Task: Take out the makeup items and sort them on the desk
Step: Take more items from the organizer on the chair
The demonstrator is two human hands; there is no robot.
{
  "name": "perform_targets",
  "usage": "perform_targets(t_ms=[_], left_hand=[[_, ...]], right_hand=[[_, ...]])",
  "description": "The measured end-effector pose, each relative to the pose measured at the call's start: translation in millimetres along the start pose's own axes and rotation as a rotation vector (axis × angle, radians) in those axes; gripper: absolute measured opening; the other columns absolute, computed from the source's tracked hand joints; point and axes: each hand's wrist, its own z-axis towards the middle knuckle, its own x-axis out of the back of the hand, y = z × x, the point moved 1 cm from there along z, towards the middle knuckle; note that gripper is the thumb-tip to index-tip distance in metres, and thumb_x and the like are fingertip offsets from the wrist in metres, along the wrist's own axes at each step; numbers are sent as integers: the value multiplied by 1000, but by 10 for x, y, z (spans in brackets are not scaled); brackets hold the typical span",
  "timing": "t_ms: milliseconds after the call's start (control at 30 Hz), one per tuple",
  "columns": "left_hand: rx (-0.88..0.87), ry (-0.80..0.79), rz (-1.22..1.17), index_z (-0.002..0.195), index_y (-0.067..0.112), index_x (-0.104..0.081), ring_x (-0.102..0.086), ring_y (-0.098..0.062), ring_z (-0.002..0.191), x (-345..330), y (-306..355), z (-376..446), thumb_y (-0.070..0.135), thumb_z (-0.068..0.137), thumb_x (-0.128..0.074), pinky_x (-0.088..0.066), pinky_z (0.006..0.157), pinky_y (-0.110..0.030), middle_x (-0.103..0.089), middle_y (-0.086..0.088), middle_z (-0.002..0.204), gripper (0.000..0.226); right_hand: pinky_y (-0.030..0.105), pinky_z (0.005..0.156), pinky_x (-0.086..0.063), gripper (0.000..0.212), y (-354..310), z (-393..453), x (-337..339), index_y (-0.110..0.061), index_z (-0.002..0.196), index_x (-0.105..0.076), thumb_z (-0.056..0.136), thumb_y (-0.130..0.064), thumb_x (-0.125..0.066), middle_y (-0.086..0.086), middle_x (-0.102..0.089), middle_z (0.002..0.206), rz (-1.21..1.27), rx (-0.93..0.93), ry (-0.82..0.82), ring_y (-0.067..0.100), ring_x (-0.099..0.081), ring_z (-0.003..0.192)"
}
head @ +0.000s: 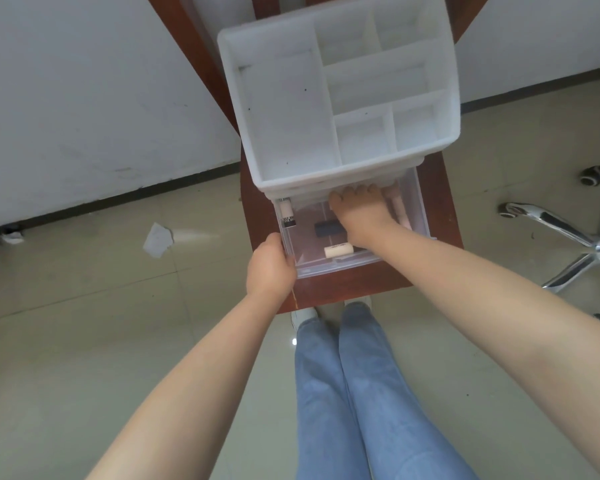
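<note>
Makeup items all lie in the pulled-out drawer (354, 230); none sorted yet. Left hand (269, 268) grips its 8 o'clock corner; right hand (361, 209) reaches inside, grasp unclear.

A crumpled paper scrap (158, 240) on the floor, chrome chair base (575, 237) opposite.
</note>
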Motion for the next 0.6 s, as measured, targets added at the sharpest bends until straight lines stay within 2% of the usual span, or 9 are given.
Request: perform_targets(t_ms=[67,133,233,400,533,600], left_hand=[[9,-6,3,108,-3,-49,-57,-38,91,13,8,-7,4,89,-47,-46,74,-40,-60,-22,99,20],[21,-10,8,105,-2,-49,-57,-38,91,13,11,-15,4,89,-47,-46,74,-40,-60,-22,98,18],[30,-15,3,104,-2,-49,-57,-38,91,9,32,-18,4,89,-46,-47,74,-40,-60,-22,99,17],[15,-10,27,103,-3,-50,-56,-37,90,28,49,-2,3,89,-46,-43,69,-35,-60,-22,98,16],[38,-14,48,111,-1,-49,-55,-37,95,32,73,-19,5,89,-45,-40,69,-34,-59,-21,105,23],[-9,72,118,119,0,-46,-51,-37,102,52,122,-84,5,88,-44,-41,77,-37,-52,-20,113,32]], right_hand=[[31,71,-41,46,70,-51,5,-3,123,-39,80,-2,-56,15,-57,110,3,23,17,32,-57,99],[29,64,-39,40,137,-110,10,-3,120,-42,81,1,-52,15,-60,108,22,35,14,31,-59,97],[30,66,-40,31,172,-165,37,-4,115,-50,85,3,-48,14,-61,109,54,75,-12,31,-58,99],[30,68,-37,31,178,-187,44,-4,114,-53,85,4,-47,14,-59,114,63,133,-30,32,-55,104],[27,66,-36,25,173,-198,95,-6,106,-60,85,0,-47,11,-59,101,273,82,-145,29,-56,92],[26,67,-35,24,260,-303,167,-8,104,-62,84,-1,-50,9,-59,95,388,20,-148,28,-57,90]])
